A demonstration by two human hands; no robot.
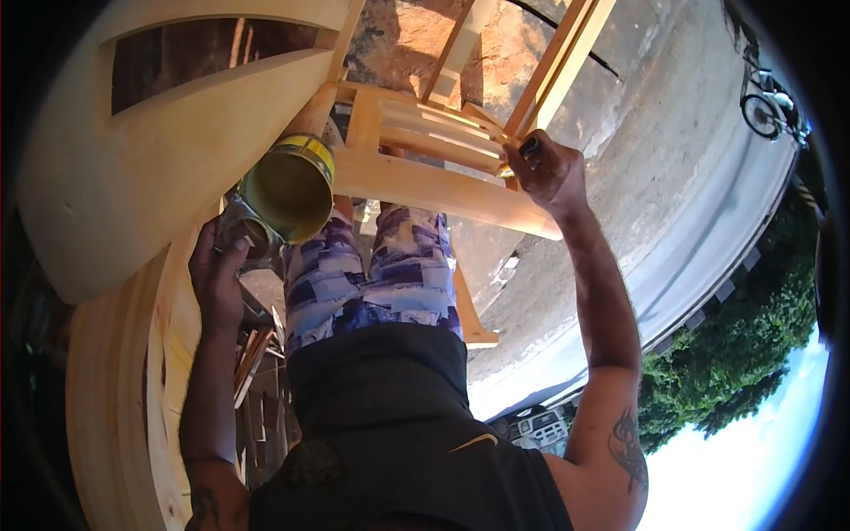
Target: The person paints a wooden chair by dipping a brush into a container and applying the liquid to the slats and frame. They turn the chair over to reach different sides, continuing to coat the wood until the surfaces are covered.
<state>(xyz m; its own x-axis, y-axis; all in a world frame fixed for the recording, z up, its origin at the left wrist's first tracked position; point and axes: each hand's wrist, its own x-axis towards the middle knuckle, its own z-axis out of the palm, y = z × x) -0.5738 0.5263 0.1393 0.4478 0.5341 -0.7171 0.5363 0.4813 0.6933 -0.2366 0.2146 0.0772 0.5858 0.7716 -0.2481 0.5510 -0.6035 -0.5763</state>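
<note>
My left hand (219, 270) is closed on a greyish, translucent holder (251, 232) joined to the side of a paint can (292, 190). The can has a yellow band near one end, and its wide mouth faces me. What is inside is too dark to make out. My right hand (551, 175) is wrapped round the dark handle of a paintbrush (529, 149). A bit of yellow shows by the fingers, and the bristles are mostly hidden. The brush is close to the slatted end of a pale wooden frame (443, 188), beside its upright post (558, 66).
A large curved wooden panel (168, 177) with a long slot stands at the left, above stacked boards (115, 380). Wood scraps (254, 358) lie below my left arm. Rough pavement (673, 150) runs to a road with a parked motorcycle (768, 111) and a vehicle (542, 431).
</note>
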